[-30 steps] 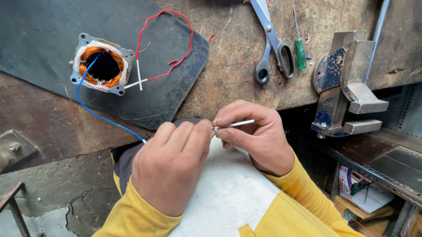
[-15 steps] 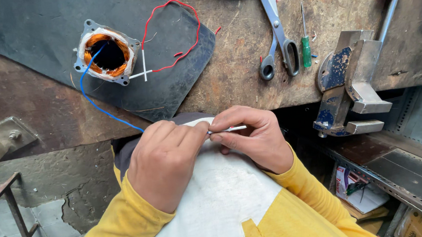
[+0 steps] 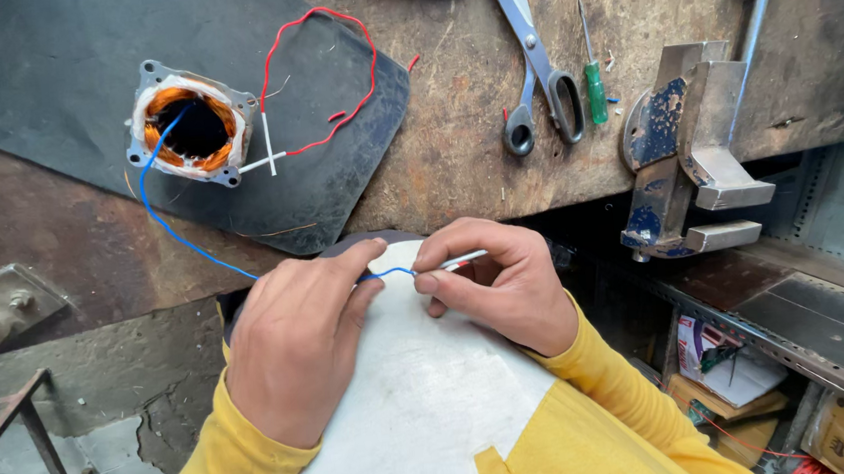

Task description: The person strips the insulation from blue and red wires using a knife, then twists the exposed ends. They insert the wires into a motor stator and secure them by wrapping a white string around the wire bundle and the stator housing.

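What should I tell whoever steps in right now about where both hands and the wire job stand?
Left hand: pinching the blue wire at the lap.
Right hand: pinching the same wire's end, where a white sleeve sits between its fingers.
The blue wire runs up to the motor stator on the black mat; a red wire also leaves it.
Scissors, green screwdriver and vise lie on the bench.
Done: blue wire end in hand.
Left: sleeve looks not fully on; red wire untouched.

Long yellow sleeves on both arms, bare hands — yellow-and-white top, small metal snap at front
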